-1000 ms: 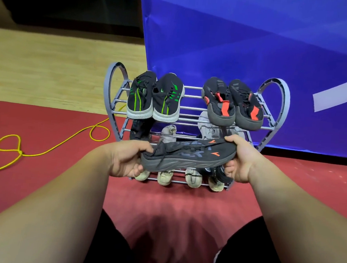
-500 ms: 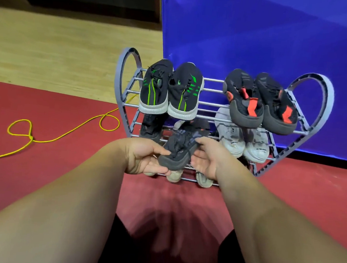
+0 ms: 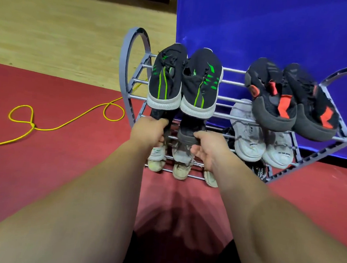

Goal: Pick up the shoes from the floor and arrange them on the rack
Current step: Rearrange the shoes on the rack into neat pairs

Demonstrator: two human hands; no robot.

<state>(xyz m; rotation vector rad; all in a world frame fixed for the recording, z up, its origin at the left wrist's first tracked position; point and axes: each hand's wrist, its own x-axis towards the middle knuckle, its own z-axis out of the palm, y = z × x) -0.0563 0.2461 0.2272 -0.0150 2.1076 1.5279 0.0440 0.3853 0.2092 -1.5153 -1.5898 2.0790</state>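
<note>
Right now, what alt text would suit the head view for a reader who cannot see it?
Two hands reach to the middle shelf of a rack: the right hand grips a grey shoe by its heel, the left hand holds a black shoe beside it. A green-striped pair and a red-marked pair sit on top, a white pair below.

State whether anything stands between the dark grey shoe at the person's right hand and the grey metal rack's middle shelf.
Nothing visible does. The dark grey shoe, gripped by the right hand, already reaches into the grey metal rack beneath the green-striped black pair.
</note>
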